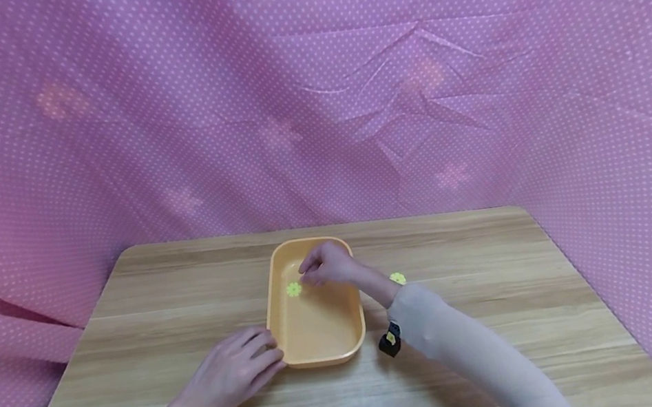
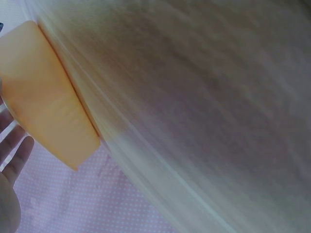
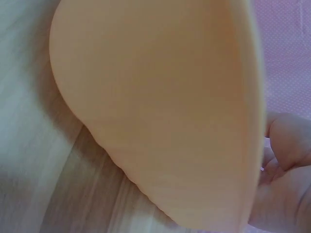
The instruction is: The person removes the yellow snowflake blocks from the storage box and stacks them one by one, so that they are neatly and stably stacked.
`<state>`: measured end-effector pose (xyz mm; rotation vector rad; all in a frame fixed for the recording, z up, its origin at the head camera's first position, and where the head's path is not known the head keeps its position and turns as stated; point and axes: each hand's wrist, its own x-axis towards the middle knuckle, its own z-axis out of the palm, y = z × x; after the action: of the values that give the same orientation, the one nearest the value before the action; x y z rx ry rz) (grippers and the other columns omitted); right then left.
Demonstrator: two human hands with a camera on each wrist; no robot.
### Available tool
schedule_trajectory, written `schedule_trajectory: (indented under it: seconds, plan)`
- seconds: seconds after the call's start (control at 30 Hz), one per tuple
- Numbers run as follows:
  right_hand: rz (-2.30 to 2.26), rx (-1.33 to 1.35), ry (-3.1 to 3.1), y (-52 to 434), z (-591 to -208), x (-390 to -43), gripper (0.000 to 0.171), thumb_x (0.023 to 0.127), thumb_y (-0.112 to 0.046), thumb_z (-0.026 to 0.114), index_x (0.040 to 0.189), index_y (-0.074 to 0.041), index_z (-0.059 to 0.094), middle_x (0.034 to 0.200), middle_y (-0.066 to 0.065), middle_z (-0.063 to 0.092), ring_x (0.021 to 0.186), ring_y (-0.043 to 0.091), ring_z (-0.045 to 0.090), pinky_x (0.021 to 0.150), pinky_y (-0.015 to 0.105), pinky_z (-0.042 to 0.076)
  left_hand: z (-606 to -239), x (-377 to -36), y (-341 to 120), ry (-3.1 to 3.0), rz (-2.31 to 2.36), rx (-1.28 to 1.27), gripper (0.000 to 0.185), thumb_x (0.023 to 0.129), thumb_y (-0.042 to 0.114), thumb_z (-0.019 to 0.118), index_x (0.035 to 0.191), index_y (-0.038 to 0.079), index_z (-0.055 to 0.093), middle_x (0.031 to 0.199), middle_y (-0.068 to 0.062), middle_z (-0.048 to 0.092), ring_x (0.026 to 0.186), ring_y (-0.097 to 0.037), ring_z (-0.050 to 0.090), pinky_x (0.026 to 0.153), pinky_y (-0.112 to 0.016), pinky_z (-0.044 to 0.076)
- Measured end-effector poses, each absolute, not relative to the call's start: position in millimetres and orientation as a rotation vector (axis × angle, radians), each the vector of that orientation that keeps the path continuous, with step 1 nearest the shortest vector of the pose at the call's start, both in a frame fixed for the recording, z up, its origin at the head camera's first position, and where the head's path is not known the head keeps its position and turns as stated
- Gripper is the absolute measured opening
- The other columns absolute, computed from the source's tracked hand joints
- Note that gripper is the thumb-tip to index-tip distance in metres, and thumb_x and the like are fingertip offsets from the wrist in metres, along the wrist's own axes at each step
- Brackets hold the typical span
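Observation:
An orange oblong tray point(image 1: 323, 360) stands in the middle of a wooden table point(image 1: 492, 319). A small yellow flower-shaped piece point(image 1: 293, 289) lies inside it near the far left. My right hand point(image 1: 310, 275) hovers over the tray's far end, fingers loosely curled just right of that piece, with nothing seen in them. A second yellow flower piece point(image 1: 398, 278) lies on the table right of the tray. My left hand point(image 1: 264, 351) lies flat with straight fingers against the tray's near left corner. The wrist views show the tray wall point(image 2: 43, 107) point(image 3: 160, 111) close up.
Pink dotted cloth point(image 1: 311, 94) hangs behind and along both sides of the table. A small black device with a yellow mark point(image 1: 390, 339) sits at my right wrist. Bare wood shows left, right and in front of the tray.

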<state>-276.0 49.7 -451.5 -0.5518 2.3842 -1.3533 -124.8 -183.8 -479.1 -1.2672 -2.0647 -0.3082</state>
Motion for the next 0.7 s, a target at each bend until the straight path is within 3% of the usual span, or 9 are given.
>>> schedule_trajectory:
  seconds: [0.2, 0.43, 0.7]
  plan:
    - [-1.277, -0.572, 2.416, 43.4, -457.1, -276.6, 0.018, 0.082, -0.006, 0.074, 0.098, 0.003, 0.072, 0.089, 0.017, 0.075, 0.08, 0.033, 0.073, 0.069, 0.034, 0.062, -480.3, -125.4, -182.9, -2.046, -0.312, -1.271, 0.014, 0.091, 0.028, 0.064, 0.091, 0.016, 0.072, 0.095, 0.001, 0.067, 0.093, -0.02, 0.065, 0.08, -0.035, 0.058]
    - [-1.216, -0.586, 2.451, 39.0, -469.3, -283.1, 0.017, 0.081, -0.006, 0.074, 0.097, -0.001, 0.073, 0.087, 0.012, 0.075, 0.076, 0.026, 0.073, 0.062, 0.023, 0.059, -481.1, -126.0, -182.8, -2.04, -0.315, -1.273, 0.013, 0.09, 0.028, 0.066, 0.091, 0.016, 0.071, 0.095, 0.002, 0.066, 0.093, -0.019, 0.064, 0.076, -0.033, 0.058]
    - [-1.134, -0.637, 2.495, 34.1, -474.4, -285.3, 0.018, 0.08, -0.009, 0.076, 0.097, -0.003, 0.074, 0.086, 0.008, 0.075, 0.07, 0.018, 0.07, 0.057, 0.02, 0.056, -481.9, -126.5, -183.7, -2.045, -0.321, -1.273, 0.013, 0.09, 0.028, 0.066, 0.091, 0.016, 0.071, 0.095, 0.002, 0.066, 0.093, -0.018, 0.064, 0.076, -0.033, 0.058]
